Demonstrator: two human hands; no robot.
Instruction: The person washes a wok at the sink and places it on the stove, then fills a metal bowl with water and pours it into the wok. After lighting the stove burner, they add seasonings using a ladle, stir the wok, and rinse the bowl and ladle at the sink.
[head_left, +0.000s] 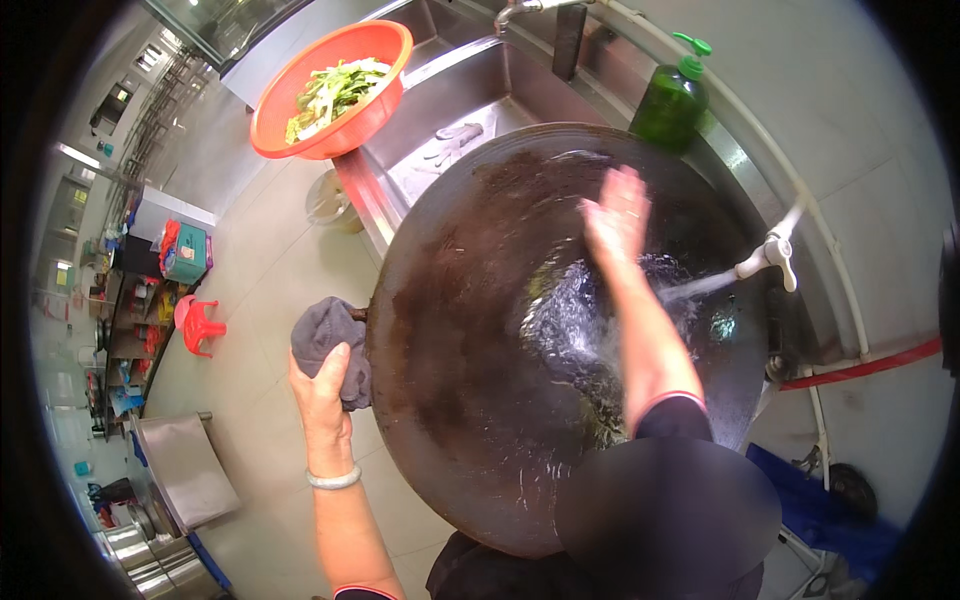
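Note:
A large, dark, round wok (450, 300) spans the middle of the view, tilted at the sink. My left hand (319, 379) grips a dark grey cloth (324, 334) at the wok's left rim, where a short handle stub (358, 314) shows beside the cloth. Over the wok's inside, my right hand (619, 214) is stretched out with nothing in it; motion blurs its fingers. A white tap (769, 259) on the right runs a stream of water (697, 286) into the wok. Water (570, 322) churns in the bowl, partly hidden by my right forearm.
An orange plastic colander (262, 124) with cut leafy greens (337, 94) stands at the sink's left corner. A grey glove (456, 142) lies in the steel sink (517, 71). Behind the wok stands a green pump bottle (670, 105). A red stool (199, 326) is on the floor.

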